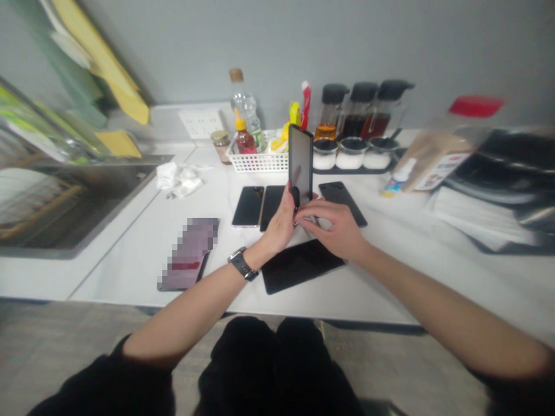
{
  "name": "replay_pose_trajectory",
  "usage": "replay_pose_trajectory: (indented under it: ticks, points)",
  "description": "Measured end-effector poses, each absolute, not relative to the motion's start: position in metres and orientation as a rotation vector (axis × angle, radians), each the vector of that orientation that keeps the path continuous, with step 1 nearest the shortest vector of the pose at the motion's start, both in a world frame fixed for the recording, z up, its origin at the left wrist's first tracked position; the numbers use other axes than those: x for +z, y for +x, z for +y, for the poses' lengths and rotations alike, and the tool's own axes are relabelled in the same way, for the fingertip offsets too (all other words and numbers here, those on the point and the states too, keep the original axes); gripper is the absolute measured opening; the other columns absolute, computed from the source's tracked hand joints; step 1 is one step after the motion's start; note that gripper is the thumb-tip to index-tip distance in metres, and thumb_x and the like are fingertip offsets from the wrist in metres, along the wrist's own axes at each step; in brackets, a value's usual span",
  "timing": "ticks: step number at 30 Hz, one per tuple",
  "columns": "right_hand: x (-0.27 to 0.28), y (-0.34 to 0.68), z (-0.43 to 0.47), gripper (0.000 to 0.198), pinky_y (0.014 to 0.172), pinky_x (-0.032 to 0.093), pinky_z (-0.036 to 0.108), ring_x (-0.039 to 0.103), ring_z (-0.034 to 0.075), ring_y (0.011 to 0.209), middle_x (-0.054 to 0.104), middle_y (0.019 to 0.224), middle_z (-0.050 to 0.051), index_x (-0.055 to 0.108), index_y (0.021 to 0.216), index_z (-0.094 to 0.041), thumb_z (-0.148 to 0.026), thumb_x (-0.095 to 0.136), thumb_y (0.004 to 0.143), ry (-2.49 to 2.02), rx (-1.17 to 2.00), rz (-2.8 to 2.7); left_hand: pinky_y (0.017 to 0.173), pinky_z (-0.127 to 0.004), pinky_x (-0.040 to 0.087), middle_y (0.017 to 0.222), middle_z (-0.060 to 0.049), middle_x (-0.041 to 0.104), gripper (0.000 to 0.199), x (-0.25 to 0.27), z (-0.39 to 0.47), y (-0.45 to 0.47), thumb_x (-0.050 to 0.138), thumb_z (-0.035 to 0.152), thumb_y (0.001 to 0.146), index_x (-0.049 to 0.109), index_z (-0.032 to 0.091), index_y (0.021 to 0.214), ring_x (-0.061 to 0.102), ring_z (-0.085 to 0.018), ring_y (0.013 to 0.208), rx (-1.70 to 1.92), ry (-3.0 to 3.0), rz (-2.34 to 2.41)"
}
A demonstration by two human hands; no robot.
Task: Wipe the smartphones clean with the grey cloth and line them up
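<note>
My left hand [281, 222], with a wristwatch [243, 264] on its wrist, is closed around the lower part of a dark-edged smartphone [302, 164]. The phone stands nearly upright above the counter, its grey face turned partly to the right. At its bottom edge my right hand [336, 226] has its fingers pinched together; what lies between them is too small to make out. Beneath my hands rests a black tablet [301, 266]. Behind them lie dark phones [248, 206], one partly hidden by my left hand, and another dark phone [344, 202] on the right.
To the left lies a device with a blurred-out screen [188, 257], near crumpled tissues [180, 179] and a sink [87, 208]. Along the wall stand a white basket [260, 163] of bottles, seasoning jars [350, 153] and a red-lidded container [442, 150]. Papers [481, 216] sit far right.
</note>
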State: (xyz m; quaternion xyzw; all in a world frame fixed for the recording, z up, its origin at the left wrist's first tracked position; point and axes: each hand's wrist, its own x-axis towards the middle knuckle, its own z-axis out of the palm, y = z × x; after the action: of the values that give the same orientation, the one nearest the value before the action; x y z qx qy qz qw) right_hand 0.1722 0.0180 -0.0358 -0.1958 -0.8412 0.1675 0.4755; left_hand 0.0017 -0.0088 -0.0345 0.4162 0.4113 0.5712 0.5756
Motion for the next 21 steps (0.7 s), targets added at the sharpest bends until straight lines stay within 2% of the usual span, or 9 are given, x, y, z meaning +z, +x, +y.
replay_pose_trajectory:
  ticks: [3,7,9,11,15,18,21]
  points:
    - [-0.034,0.181,0.03,0.014,0.1,0.062,0.041,0.078,0.021,0.097,0.084,0.103,0.003,0.083,0.104,-0.026,-0.026,0.069,0.104,-0.444,0.334,-2.12,0.137,-0.041,0.026,0.167,-0.012,0.055,0.061,-0.037,-0.007,0.002,0.056,0.039,0.109,0.048,0.016,0.164,0.027,-0.027,0.17,1.39,1.15,1.086]
    - [-0.03,0.192,0.042,0.013,0.091,0.062,0.04,0.077,0.024,0.1,0.084,0.103,0.006,0.083,0.102,-0.024,-0.023,0.07,0.104,-0.463,0.189,-2.178,0.126,-0.047,0.047,0.155,-0.013,0.066,0.073,-0.046,0.0,0.001,0.021,0.063,0.114,0.047,0.018,0.165,0.049,-0.029,0.158,1.327,1.227,0.966]
    - [-0.031,0.188,0.036,0.014,0.092,0.063,0.039,0.078,0.023,0.1,0.084,0.105,0.006,0.083,0.104,-0.024,-0.022,0.068,0.104,-0.469,0.223,-2.163,0.122,-0.047,0.052,0.153,-0.014,0.067,0.08,-0.049,0.001,0.0,0.013,0.067,0.112,0.049,0.018,0.164,0.056,-0.029,0.153,1.299,1.302,0.986]
    - [-0.034,0.18,0.026,0.014,0.096,0.063,0.039,0.079,0.021,0.099,0.085,0.105,0.005,0.082,0.105,-0.025,-0.022,0.069,0.105,-0.462,0.295,-2.123,0.127,-0.047,0.046,0.156,-0.016,0.065,0.076,-0.05,0.0,-0.001,0.017,0.063,0.114,0.049,0.015,0.163,0.053,-0.03,0.155,1.297,1.403,1.047]
    - [-0.033,0.177,0.021,0.014,0.099,0.062,0.039,0.079,0.02,0.096,0.084,0.105,0.003,0.082,0.105,-0.026,-0.023,0.068,0.105,-0.401,0.349,-2.106,0.137,-0.047,0.027,0.169,-0.016,0.052,0.066,-0.052,0.0,-0.002,0.035,0.05,0.115,0.041,0.012,0.168,0.035,-0.029,0.167,1.29,1.537,1.201]
    - [-0.026,0.19,0.035,0.015,0.094,0.061,0.041,0.076,0.022,0.095,0.084,0.101,0.004,0.083,0.102,-0.027,-0.025,0.069,0.104,-0.391,0.253,-2.213,0.135,-0.047,0.031,0.174,-0.014,0.046,0.064,-0.058,0.003,-0.003,0.031,0.046,0.116,0.034,0.016,0.172,0.03,-0.028,0.169,1.267,1.54,1.28]
    - [-0.023,0.195,0.041,0.016,0.088,0.06,0.041,0.074,0.024,0.095,0.084,0.099,0.005,0.084,0.099,-0.026,-0.025,0.069,0.104,-0.428,0.188,-2.255,0.133,-0.046,0.036,0.171,-0.013,0.05,0.063,-0.062,0.005,-0.004,0.028,0.046,0.117,0.03,0.02,0.174,0.036,-0.027,0.166,1.279,1.531,1.28]
